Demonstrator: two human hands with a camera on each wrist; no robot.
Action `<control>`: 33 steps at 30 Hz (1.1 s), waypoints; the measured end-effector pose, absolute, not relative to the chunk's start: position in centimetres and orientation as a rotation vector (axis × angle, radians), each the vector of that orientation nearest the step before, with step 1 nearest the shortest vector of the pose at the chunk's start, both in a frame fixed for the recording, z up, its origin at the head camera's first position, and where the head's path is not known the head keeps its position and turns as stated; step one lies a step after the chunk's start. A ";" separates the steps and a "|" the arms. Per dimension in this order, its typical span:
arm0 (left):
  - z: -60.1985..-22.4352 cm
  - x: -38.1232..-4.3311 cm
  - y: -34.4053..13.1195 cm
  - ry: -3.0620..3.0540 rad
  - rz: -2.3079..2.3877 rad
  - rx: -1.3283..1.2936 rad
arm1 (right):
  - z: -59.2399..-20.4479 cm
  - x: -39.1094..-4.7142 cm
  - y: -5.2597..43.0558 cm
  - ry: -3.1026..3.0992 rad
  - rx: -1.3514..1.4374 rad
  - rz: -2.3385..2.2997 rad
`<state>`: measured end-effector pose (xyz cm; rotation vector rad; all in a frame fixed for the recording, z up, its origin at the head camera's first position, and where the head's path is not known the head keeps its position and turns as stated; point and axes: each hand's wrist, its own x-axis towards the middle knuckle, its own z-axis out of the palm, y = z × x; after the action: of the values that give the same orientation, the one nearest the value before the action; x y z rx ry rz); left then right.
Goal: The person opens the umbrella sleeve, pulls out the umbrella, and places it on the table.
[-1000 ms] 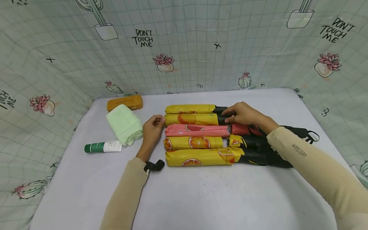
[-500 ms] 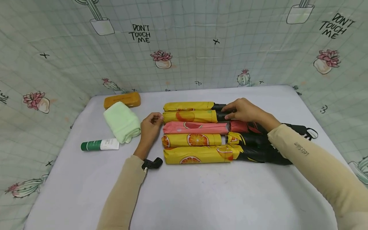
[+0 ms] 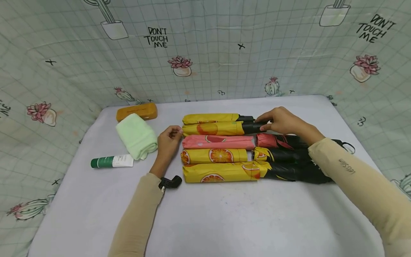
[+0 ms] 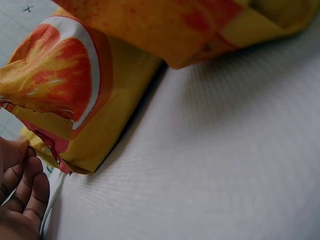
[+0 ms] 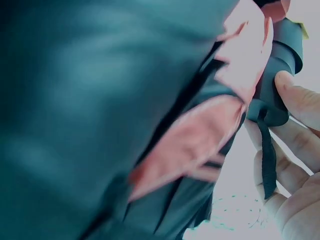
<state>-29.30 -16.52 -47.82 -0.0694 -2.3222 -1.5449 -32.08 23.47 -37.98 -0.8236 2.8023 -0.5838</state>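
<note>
Several folded umbrellas with fruit-print sleeves lie side by side in the head view. In the second row from the back is a yellow-sleeved umbrella (image 3: 213, 128) with a black handle (image 3: 252, 127). My left hand (image 3: 168, 144) pinches the left end of its sleeve between thumb and fingertips, as the left wrist view shows at the yellow corner (image 4: 37, 147). At the other end, my right hand (image 3: 285, 123) holds the tip of the handle, thumb on top and fingers beneath. A black strap (image 5: 267, 160) hangs from the handle in the right wrist view.
Behind lies another yellow umbrella (image 3: 210, 118); in front are a pink one (image 3: 218, 142) and two orange-printed yellow ones (image 3: 208, 156). To the left are a light green towel (image 3: 136, 137), a brown case (image 3: 138, 112) and a green-and-white tube (image 3: 112, 161).
My right hand has moved right and slightly back, and more of the black handle shows beside the sleeve. My left hand keeps its place at the sleeve's left end.
</note>
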 end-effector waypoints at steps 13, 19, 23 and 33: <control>-47.9 -29.3 -16.6 -2.348 -1.543 -0.082 | -37.7 -32.0 25.4 2.828 -0.829 -0.558; -48.0 -29.4 -16.4 -2.353 -1.539 -0.082 | -37.7 -31.9 26.3 2.850 -0.771 -0.528; -48.0 -29.3 -16.5 -2.352 -1.551 -0.087 | -37.8 -31.7 27.3 2.855 -0.727 -0.519; -47.7 -29.2 -16.5 -2.348 -1.555 -0.087 | -37.7 -31.3 28.7 2.886 -0.704 -0.488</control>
<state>-29.16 -16.52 -47.72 -0.0874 -2.3483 -1.5555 -31.27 28.66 -37.66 -0.7038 2.8864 -0.4885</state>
